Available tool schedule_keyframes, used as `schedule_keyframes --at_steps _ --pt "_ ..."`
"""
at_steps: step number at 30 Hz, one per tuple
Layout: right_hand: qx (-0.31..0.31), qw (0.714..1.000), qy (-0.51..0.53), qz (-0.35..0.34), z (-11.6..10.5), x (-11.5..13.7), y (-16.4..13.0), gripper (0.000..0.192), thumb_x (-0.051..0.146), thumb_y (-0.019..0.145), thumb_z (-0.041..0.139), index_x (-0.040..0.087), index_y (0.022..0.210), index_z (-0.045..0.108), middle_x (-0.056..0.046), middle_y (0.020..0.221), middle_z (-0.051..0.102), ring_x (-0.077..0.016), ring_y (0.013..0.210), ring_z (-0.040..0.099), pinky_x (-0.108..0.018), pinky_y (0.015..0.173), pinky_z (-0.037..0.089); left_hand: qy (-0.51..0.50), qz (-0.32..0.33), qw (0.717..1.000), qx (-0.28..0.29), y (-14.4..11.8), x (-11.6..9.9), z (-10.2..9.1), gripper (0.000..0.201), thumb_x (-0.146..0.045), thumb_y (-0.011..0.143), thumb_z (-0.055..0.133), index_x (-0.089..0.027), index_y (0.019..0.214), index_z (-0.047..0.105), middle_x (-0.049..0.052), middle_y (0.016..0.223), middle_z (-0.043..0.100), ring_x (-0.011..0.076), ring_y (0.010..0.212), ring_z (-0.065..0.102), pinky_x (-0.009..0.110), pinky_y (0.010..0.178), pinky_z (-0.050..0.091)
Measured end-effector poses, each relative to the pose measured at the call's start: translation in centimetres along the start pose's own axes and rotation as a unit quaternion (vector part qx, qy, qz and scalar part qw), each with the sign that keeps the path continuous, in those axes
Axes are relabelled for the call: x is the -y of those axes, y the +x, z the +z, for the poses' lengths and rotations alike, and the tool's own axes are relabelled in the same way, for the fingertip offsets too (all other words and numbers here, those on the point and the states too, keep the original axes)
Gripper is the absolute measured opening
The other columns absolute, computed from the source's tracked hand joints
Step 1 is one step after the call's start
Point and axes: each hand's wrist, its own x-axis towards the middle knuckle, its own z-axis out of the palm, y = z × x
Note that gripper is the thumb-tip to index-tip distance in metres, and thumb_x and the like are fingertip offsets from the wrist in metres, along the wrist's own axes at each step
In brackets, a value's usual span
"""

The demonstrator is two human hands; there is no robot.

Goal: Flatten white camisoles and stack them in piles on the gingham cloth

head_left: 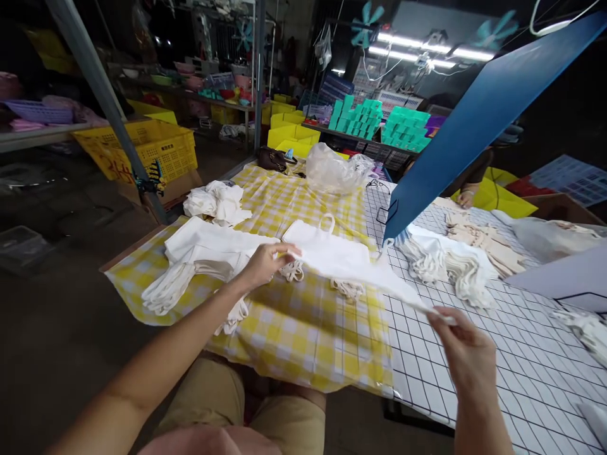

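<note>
Two hands [268,262] [467,354] w/ white bag [341,256], blue board [478,114] overhead

The table [512,379] shows a white gridded top on the right, and a yellow checked cloth [294,328] covers its left half. On the cloth lie a stack of white bags [203,253], a crumpled white bundle [218,201] and a clear plastic bag [334,167]. More white pieces [450,259] sit on the grid.
</note>
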Motion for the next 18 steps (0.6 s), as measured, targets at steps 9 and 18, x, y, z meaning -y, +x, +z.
schedule_keyframes --at_steps 9,18 --pt "0.238 0.97 -0.04 0.033 1.4 -9.3 -9.8 0.03 0.053 0.069 0.059 0.025 0.071 0.07 -0.01 0.094 0.067 -0.027 0.093 0.058 -0.038 0.078 0.05 0.185 -0.087 0.946 0.252 -12.9 5.7 0.8 0.038 -0.003 0.071 0.046 -0.026 0.088 0.07 0.002 0.116 0.062 0.0178 0.119 0.048 0.043 0.106 0.027" --pt "0.224 0.972 -0.067 0.035 1.6 -10.8 -10.8 0.027 0.045 0.07 0.056 0.027 0.082 0.071 -0.01 0.105 0.059 -0.0273 0.1 0.055 -0.035 0.07 0.052 0.27 -0.046 0.925 0.263 -14.2 5.8 1.3 0.041 -0.002 0.072 0.047 -0.026 0.098 0.067 0.004 0.128 0.052 0.02 0.125 0.041 0.045 0.106 0.026"
